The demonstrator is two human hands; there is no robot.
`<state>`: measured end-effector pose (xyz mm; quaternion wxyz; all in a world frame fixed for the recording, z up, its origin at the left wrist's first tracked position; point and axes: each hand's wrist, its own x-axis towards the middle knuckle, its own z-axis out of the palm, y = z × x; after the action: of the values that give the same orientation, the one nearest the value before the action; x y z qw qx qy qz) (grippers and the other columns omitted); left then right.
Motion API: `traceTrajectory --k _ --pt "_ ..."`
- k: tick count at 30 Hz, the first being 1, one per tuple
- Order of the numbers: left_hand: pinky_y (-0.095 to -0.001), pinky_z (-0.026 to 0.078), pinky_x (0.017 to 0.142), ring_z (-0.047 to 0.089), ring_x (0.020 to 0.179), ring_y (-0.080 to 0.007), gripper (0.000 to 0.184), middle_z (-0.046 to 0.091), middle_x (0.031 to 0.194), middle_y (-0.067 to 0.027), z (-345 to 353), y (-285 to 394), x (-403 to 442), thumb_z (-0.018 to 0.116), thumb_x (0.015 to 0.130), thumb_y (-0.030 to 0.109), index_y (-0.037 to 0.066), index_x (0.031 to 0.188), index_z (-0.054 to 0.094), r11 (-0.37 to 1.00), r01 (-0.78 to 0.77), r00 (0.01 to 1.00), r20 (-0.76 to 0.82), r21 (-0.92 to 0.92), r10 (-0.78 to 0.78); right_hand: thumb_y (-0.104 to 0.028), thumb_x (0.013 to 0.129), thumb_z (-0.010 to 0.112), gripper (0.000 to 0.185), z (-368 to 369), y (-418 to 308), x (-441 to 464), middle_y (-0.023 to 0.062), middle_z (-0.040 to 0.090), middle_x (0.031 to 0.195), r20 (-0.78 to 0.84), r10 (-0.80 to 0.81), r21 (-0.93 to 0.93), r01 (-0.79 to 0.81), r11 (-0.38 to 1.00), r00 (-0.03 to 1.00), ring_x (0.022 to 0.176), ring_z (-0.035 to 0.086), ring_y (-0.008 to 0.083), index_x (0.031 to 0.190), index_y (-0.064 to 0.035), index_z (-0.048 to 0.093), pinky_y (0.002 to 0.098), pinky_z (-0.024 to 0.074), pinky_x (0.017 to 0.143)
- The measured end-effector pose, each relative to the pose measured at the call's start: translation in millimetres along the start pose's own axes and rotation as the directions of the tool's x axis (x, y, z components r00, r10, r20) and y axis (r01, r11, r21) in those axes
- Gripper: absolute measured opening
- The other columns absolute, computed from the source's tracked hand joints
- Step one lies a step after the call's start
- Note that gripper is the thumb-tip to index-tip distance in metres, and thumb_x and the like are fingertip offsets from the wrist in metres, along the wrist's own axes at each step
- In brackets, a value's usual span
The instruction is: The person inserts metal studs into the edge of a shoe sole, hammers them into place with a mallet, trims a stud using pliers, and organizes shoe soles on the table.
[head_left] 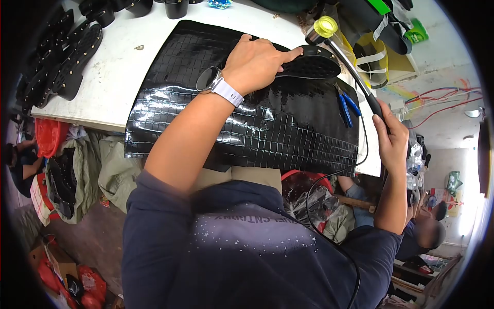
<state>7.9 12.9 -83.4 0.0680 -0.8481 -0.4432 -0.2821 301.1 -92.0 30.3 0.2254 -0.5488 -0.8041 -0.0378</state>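
My left hand (257,64), with a watch (208,80) on its wrist, grips a black studded shoe sole (316,64). Its index finger stretches along the sole's edge, and part of the sole is hidden beneath the hand. The sole rests on a glossy black crocodile-patterned mat (242,126). In my right hand (393,136) is the dark handle of a hammer (352,67). The hammer's yellow head (325,27) is raised just beyond the sole, apart from it. Blue-handled pliers (346,108) lie on the mat's right side, between the sole and my right hand.
Several black studded soles (77,62) are piled on the white table (121,67) at left. More black pieces (176,7) line its far edge. A yellow bag (378,59) stands at far right. A thin black cable (309,198) crosses the mat's right corner. Other people (419,234) sit at right.
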Motion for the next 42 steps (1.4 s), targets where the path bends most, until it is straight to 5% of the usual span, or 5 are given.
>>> traceTrajectory --k 18,23,27,35,42 --pt "-0.0372 0.045 0.078 0.063 0.085 -0.0232 0.022 0.065 0.080 -0.0079 -2.5 4.1 2.4 0.068 0.078 0.023 0.006 0.091 0.065 0.998 0.068 0.997 0.035 -0.012 -0.067 -0.004 0.087 0.062 0.037 3.1 -5.0 2.1 0.0190 0.064 0.083 0.182 -0.101 -0.209 0.139 0.968 0.978 0.071 0.064 0.0281 0.124 -0.0041 0.058 0.0319 0.0485 0.066" --pt "-0.0380 0.046 0.079 0.063 0.083 -0.0233 0.021 0.064 0.079 -0.0073 0.5 5.7 0.7 0.069 0.077 0.023 0.008 0.090 0.064 0.998 0.057 0.998 0.003 -0.003 -0.057 -0.003 0.087 0.061 0.035 -3.5 -8.4 4.7 0.0156 0.068 0.086 -0.151 -0.089 0.028 0.094 0.995 0.984 0.072 0.065 0.0231 0.122 -0.0040 0.059 0.0317 0.0501 0.070" --pt "-0.0383 0.046 0.079 0.062 0.084 -0.0233 0.022 0.064 0.078 -0.0075 -4.7 5.0 3.5 0.069 0.077 0.022 0.007 0.092 0.064 0.998 0.034 0.999 0.010 -0.052 -0.033 -0.005 0.087 0.061 0.035 9.8 -3.3 -4.0 0.0181 0.067 0.088 0.189 0.044 -0.207 -0.004 0.978 0.981 0.073 0.065 0.0263 0.122 -0.0024 0.059 0.0342 0.0499 0.072" --pt "-0.0463 0.039 0.101 0.060 0.102 -0.0245 0.039 0.065 0.095 -0.0091 -13.6 2.4 6.5 0.070 0.080 0.025 0.008 0.113 0.061 0.996 0.058 0.985 0.164 -0.070 -0.045 -0.012 0.099 0.046 0.034 35.3 16.5 -47.6 0.0011 0.050 0.074 -0.099 0.321 0.687 -0.169 0.707 0.942 0.058 0.045 0.0071 0.130 0.0004 0.044 0.0204 0.0390 0.054" --pt "-0.0542 0.021 0.111 0.051 0.120 -0.0252 0.047 0.065 0.104 -0.0093 -28.7 4.2 6.3 0.069 0.080 0.029 0.008 0.120 0.059 0.972 -0.064 0.996 0.069 0.226 0.049 -0.012 0.098 0.046 0.026 49.0 25.0 -60.3 -0.0001 0.051 0.069 -0.008 0.417 0.596 -0.331 0.731 0.909 0.056 0.046 0.0077 0.121 0.0005 0.051 0.0216 0.0403 0.053"
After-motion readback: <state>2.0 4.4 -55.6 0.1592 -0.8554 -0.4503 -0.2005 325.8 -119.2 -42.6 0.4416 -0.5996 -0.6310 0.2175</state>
